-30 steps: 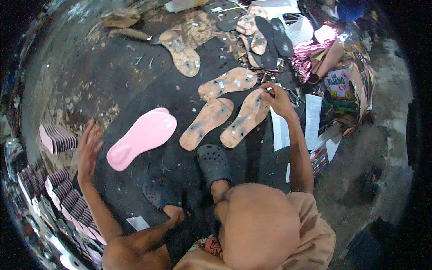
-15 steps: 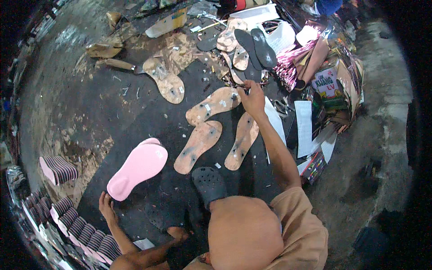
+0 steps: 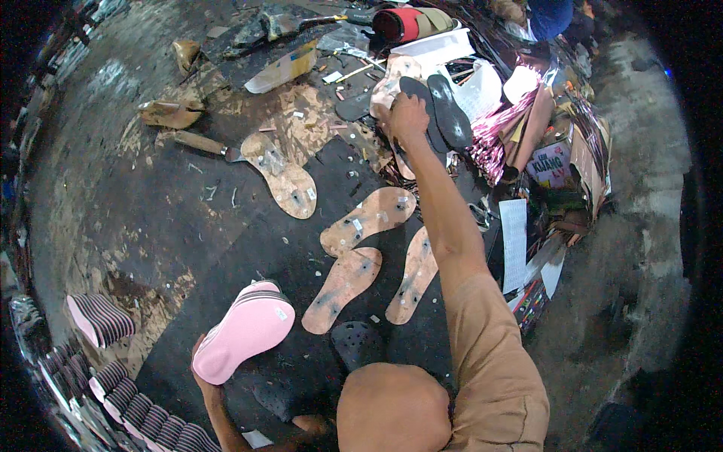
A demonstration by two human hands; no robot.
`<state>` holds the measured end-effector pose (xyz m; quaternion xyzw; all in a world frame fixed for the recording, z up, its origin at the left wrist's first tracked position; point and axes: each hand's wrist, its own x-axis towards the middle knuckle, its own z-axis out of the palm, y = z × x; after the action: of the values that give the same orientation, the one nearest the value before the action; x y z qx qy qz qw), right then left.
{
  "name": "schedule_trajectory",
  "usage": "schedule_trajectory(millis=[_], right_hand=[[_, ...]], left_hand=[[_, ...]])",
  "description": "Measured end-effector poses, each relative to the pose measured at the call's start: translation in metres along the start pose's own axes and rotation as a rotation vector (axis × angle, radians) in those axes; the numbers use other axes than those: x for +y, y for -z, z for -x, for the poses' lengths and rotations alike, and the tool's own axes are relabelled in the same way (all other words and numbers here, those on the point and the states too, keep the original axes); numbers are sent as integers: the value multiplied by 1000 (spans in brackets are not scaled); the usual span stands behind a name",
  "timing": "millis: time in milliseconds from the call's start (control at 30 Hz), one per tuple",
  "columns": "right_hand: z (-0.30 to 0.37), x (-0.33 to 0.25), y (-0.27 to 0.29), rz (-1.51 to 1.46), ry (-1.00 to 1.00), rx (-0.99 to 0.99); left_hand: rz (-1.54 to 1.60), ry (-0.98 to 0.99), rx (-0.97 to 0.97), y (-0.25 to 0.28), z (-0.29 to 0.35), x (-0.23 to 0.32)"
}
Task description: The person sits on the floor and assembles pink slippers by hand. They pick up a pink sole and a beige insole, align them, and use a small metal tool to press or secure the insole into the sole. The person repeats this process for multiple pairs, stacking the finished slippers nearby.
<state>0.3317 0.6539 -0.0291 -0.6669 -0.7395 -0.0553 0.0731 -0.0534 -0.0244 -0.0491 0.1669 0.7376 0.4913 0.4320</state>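
Pink sole stack (image 3: 248, 339) tilting in the left hand (image 3: 207, 388), right hand (image 3: 407, 119) lying over a far pile

At the far left, a striped bundle of soles (image 3: 101, 320) is standing alone on the stained floor (image 3: 162, 256), and below it a row of similar bundles (image 3: 154, 413) is running toward the lower edge. Farther up, a wooden-handled tool (image 3: 200, 143) is pointing right, its metal end meeting a tan insole (image 3: 290, 184).

Nearer the person, the left hand is curling around the heel end of the pink sole stack, its fingers mostly hiding behind it. That stack is sitting low, left of centre, above the dark mat (image 3: 226, 264), its toe end showing black-and-pink layers.

Toward the middle, three more tan insoles (image 3: 343, 290) are lying on the mat, the rightmost partly hiding behind the right arm. Just below them, a dark clog (image 3: 358, 344) is covering the person's foot.

Beyond them, the right hand is bending its fingers down at a tan piece (image 3: 397, 73), beside two dark soles (image 3: 450, 113); whether it is gripping anything, one cannot tell. Farther right, shiny pink strips (image 3: 497, 143) are spilling beside brown sheets, and a pale perforated sheet (image 3: 514, 245) is lying nearer the person.
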Motion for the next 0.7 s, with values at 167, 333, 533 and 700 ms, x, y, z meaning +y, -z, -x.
schedule_trajectory(millis=[167, 333, 533, 700], right_hand=[[-16, -1, 37, -14, 8, -190], [6, 37, 57, -135, 10, -90], [81, 54, 37, 52, 124, -68], [91, 64, 61, -78, 142, -30]], left_hand=[[101, 65, 14, 27, -5, -5], [55, 93, -21, 47, -22, -33], [-17, 8, -18, 45, -25, -46], [206, 159, 1, 40, -26, -43]])
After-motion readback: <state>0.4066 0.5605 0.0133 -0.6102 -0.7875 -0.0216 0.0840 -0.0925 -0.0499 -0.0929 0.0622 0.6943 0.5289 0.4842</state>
